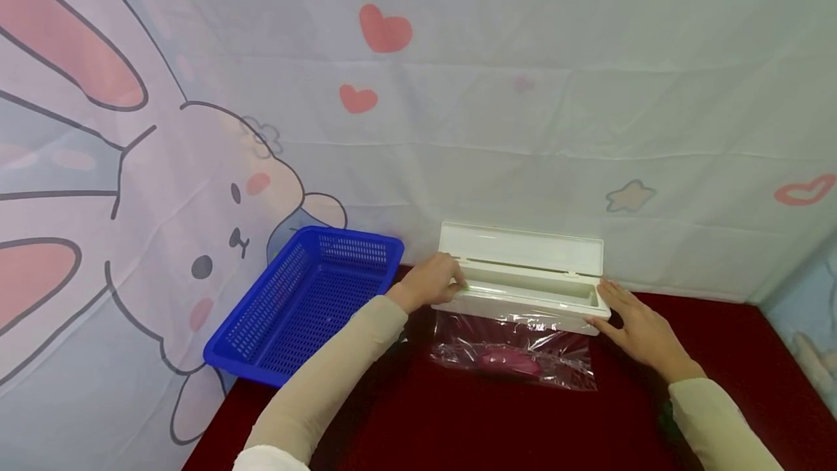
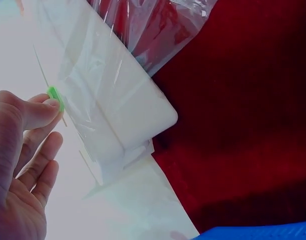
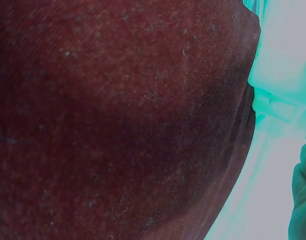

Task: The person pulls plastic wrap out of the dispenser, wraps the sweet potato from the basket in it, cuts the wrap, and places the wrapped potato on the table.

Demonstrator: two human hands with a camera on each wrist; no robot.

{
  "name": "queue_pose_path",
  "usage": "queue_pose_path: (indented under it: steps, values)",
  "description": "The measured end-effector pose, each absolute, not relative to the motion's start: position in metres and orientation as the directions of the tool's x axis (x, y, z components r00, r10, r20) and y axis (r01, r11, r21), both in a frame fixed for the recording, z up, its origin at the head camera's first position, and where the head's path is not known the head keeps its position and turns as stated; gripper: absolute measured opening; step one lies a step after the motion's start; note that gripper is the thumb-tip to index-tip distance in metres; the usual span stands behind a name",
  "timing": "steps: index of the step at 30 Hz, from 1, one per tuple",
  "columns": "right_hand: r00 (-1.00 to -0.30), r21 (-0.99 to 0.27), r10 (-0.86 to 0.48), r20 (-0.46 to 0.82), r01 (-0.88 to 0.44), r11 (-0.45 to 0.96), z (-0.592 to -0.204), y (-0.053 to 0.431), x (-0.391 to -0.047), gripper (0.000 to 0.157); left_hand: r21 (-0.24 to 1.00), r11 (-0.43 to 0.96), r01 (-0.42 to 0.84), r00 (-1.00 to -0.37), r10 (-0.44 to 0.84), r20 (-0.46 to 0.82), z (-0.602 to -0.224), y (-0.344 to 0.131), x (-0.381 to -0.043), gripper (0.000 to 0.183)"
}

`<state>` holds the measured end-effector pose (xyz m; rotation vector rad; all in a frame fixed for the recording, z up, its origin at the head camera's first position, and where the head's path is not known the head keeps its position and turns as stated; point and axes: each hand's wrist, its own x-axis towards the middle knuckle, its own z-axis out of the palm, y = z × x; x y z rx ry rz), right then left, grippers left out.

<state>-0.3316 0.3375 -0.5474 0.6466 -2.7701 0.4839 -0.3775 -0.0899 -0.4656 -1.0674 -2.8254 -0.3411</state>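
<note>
A long white cling film dispenser stands on the table with its lid raised at the back. Clear film hangs from its front and spreads over the table, above a pink patch. My left hand is at the dispenser's left end. In the left wrist view, its thumb and forefinger pinch a small green slider on the front edge; the other fingers are bent loosely. My right hand rests against the right end, fingers extended, thumb at the front corner. The right wrist view shows only its edge.
A blue perforated basket stands to the left, beside my left forearm. Dark red cloth covers the table. Behind the dispenser hangs a pale curtain printed with a rabbit, hearts and stars.
</note>
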Motion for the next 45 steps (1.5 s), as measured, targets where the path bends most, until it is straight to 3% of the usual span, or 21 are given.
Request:
queue_pose_path:
  steps: [14, 24, 30, 45]
  values:
    - [-0.865, -0.265, -0.372, 0.336, -0.466, 0.844, -0.550, 0.337, -0.333, 0.080, 0.147, 0.718, 0.680, -0.731, 0.649, 0.211, -0.465, -0.121, -0.380, 0.017]
    - [-0.863, -0.256, -0.376, 0.338, -0.469, 0.845, -0.549, 0.337, -0.333, 0.080, 0.139, 0.782, 0.608, -0.792, 0.587, 0.168, -0.458, -0.126, -0.376, 0.021]
    - [-0.869, -0.269, -0.375, 0.322, -0.464, 0.844, -0.549, 0.337, -0.332, 0.081, 0.076, 0.807, 0.585, -0.805, 0.568, 0.171, -0.456, -0.127, -0.374, 0.027]
    - [-0.887, -0.313, -0.374, 0.271, -0.448, 0.838, -0.546, 0.332, -0.331, 0.084, 0.072, 0.841, 0.536, -0.832, 0.512, 0.214, -0.461, -0.128, -0.370, 0.027]
